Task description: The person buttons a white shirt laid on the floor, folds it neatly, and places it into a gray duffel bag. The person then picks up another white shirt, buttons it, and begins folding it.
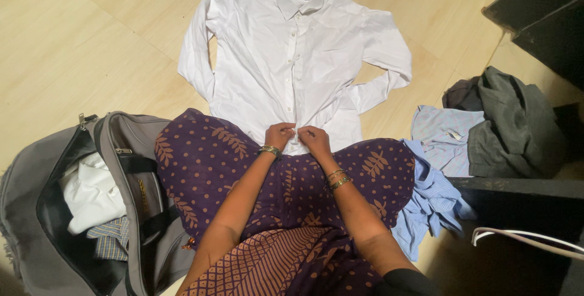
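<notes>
A white long-sleeved shirt [286, 52] lies spread flat on the pale floor, collar away from me and front buttoned. My left hand [278, 135] and my right hand [314, 138] meet at the bottom of its button strip, near the hem, both pinching the fabric there. Bangles sit on both wrists. My knees, covered in purple patterned cloth [207, 162], frame the hem on both sides and hide its lower edge.
An open grey bag [121, 144] with folded clothes inside lies at my left. At my right is a heap of light blue shirts [435, 150] and dark grey garments [517, 125]. Dark furniture [541, 10] stands at the far right, above a white cord [523, 238].
</notes>
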